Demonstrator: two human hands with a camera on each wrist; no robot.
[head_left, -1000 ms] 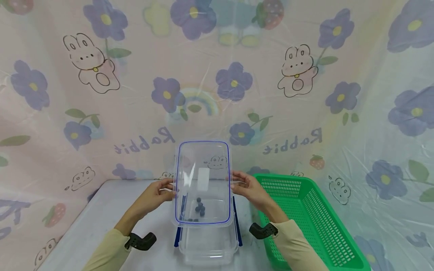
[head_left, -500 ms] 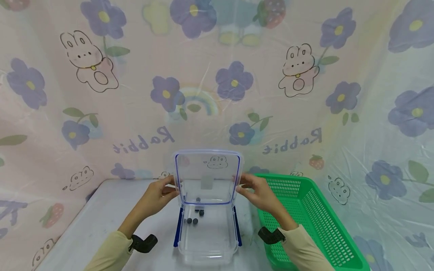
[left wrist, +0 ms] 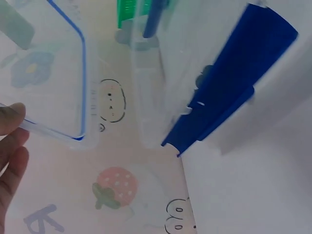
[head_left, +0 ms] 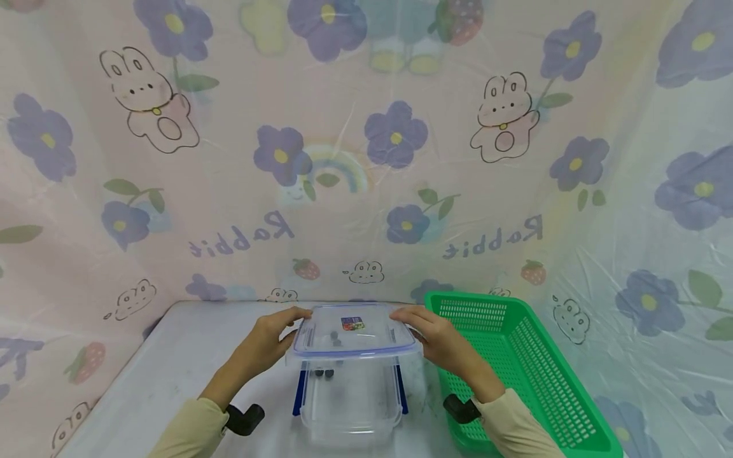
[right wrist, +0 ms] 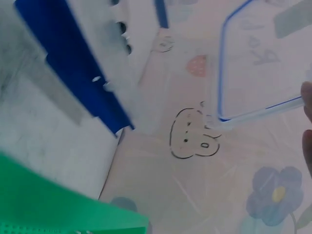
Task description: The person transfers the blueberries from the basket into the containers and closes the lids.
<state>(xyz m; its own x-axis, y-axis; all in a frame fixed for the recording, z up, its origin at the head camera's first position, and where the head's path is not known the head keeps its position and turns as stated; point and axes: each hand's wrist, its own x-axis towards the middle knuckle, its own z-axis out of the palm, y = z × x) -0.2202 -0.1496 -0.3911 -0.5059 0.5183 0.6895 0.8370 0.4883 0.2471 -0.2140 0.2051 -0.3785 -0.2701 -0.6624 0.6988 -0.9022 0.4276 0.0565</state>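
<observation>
A clear plastic lid [head_left: 372,340] with a blue seal and a small coloured label is held tilted above a clear food container [head_left: 352,410]. My left hand [head_left: 260,343] grips the lid's left edge, and my right hand [head_left: 441,340] grips its right edge. Dark blue side latches [left wrist: 229,73] hang folded down along the container's sides. Several small dark balls [head_left: 329,373] lie inside the container, some seen through the lid. In the right wrist view the lid's blue seal [right wrist: 222,73] shows apart from the container, with my fingertips [right wrist: 308,97] at its edge.
A green plastic basket [head_left: 564,375] stands on the white table [head_left: 172,369] to the right, close beside my right forearm. A patterned curtain [head_left: 343,191] with flowers and rabbits rises behind the table. Black wrist cameras [head_left: 245,420] sit on both wrists.
The lid has swung from nearly upright to a flatter tilt over the container, lower down, and its label side now faces up. Both hands have turned along with it, keeping hold of its edges.
</observation>
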